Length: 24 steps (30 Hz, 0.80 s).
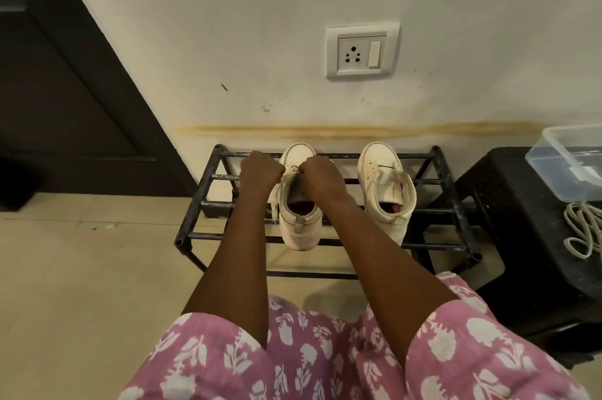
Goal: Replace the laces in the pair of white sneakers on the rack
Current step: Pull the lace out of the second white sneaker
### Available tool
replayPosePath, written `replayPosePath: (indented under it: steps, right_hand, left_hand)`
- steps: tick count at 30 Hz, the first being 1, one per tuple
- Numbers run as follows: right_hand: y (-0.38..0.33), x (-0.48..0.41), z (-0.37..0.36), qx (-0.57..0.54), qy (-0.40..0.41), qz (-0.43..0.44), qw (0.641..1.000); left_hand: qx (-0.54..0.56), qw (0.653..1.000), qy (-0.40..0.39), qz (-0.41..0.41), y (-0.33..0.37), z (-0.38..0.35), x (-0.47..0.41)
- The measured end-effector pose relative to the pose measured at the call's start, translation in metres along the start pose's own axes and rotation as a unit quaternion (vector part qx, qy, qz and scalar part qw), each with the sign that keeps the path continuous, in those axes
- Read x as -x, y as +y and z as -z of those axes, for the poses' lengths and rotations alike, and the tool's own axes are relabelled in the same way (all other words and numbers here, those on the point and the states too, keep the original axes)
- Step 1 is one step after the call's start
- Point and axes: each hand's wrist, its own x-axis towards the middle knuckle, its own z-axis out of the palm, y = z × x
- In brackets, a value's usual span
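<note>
Two white sneakers stand toes to the wall on a black metal rack (208, 204). Both my hands are over the left sneaker (298, 223), at its lacing area. My left hand (259, 173) is curled at the shoe's left side and my right hand (317, 176) is curled at its tongue; each seems to pinch the lace (291, 169), a short bit of which shows between them. My fingertips are hidden. The right sneaker (386, 188) stands apart with its tongue pulled back and no lace visible.
A black plastic stool (521, 220) stands right of the rack, with a clear plastic box (560, 158) and a bundle of white laces (583, 230) on it. A wall socket (361, 52) is above the rack. A dark door (65, 90) is at left.
</note>
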Motion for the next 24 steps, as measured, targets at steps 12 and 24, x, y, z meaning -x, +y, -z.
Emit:
replayPosePath:
  steps: [12, 24]
  right_hand:
    - [0.0, -0.006, -0.008, -0.056, 0.077, -0.035, 0.995]
    - [0.013, -0.017, -0.005, -0.548, 0.05, -0.34, 0.763]
  left_hand:
    - [0.09, 0.978, -0.17, 0.077, 0.001, 0.005, 0.001]
    - [0.054, 0.989, -0.121, 0.058, -0.001, -0.007, 0.002]
